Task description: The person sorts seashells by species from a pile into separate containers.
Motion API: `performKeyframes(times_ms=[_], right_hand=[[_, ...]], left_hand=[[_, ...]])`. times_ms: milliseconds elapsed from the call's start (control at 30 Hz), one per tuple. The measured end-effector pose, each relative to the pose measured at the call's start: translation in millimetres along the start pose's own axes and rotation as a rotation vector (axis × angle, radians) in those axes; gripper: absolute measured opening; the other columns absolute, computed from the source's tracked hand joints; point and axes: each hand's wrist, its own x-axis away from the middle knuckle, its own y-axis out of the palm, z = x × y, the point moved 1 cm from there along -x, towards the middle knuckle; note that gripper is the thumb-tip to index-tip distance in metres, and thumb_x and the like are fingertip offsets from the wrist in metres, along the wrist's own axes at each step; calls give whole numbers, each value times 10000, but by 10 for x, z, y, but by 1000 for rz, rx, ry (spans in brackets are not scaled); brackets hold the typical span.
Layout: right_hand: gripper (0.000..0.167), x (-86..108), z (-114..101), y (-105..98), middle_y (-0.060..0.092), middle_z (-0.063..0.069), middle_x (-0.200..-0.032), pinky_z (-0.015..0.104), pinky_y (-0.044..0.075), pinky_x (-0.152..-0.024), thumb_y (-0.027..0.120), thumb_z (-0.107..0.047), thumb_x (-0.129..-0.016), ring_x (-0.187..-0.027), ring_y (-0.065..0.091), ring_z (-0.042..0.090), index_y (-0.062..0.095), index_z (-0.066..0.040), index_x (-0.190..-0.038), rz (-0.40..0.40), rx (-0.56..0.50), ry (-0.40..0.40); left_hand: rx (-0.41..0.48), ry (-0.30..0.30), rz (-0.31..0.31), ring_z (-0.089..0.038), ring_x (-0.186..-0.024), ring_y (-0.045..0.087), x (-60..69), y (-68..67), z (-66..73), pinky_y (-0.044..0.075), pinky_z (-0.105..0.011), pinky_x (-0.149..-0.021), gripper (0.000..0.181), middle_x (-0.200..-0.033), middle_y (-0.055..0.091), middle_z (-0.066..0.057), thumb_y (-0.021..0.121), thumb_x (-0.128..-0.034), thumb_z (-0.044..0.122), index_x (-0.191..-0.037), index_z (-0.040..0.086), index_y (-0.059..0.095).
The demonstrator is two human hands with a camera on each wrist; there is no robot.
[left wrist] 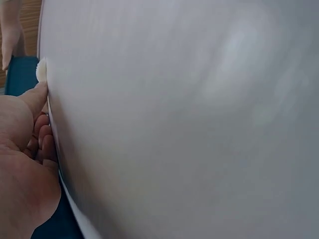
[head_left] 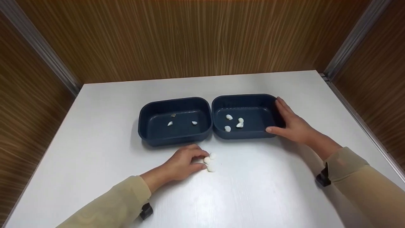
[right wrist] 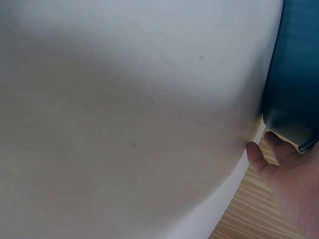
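Observation:
On the white table my left hand (head_left: 185, 162) has its thumb and index finger around a small white shell (head_left: 207, 160), pinching it. Two more pale shells lie right beside it, one behind (head_left: 212, 155) and one in front (head_left: 211, 167). In the left wrist view, a whitish shell (left wrist: 42, 70) shows at the thumb tip. My right hand (head_left: 294, 126) rests against the right end of the right dark blue box (head_left: 243, 135), thumb at the front rim and fairly straight fingers at the back corner. Several white shells (head_left: 240, 125) lie inside that box.
Left of that box, close beside it, stands a matching dark blue box (head_left: 175, 139). It holds two white shells (head_left: 194, 123) and a small brownish piece (head_left: 173, 115). Wood-grain panels (head_left: 202, 38) enclose the table (head_left: 104, 133) at the back and sides.

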Motion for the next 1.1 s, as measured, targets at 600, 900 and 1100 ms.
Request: performKeyframes(times_ms=[600,900,1100], right_hand=[[1134,10,-18,0,-97,33,-1782,708,175,-1226,725,-574,-963,-1622,40,390,-9,-145,-1713,2,2,16],[1125,14,-14,-5,-93,38,-1782,704,178,-1227,722,-567,-967,-1621,44,394,-3,-140,-1714,2,-3,8],[1123,6,-5,3,-81,50,-1783,695,182,-1231,730,-552,-966,-1618,52,402,4,-130,-1713,12,-13,-3]], left_hand=[[-20,12,7,-187,-1010,626,-20,15,5,518,-346,-956,219,-1092,671,-38,782,-943,92,-1160,67,762],[-41,38,-14,-190,-1010,623,-47,4,8,517,-340,-957,185,-1090,665,-36,785,-944,105,-1121,70,740],[-43,22,-40,-188,-994,611,-64,-9,24,517,-332,-935,176,-1063,636,-38,786,-945,108,-1100,59,718]])
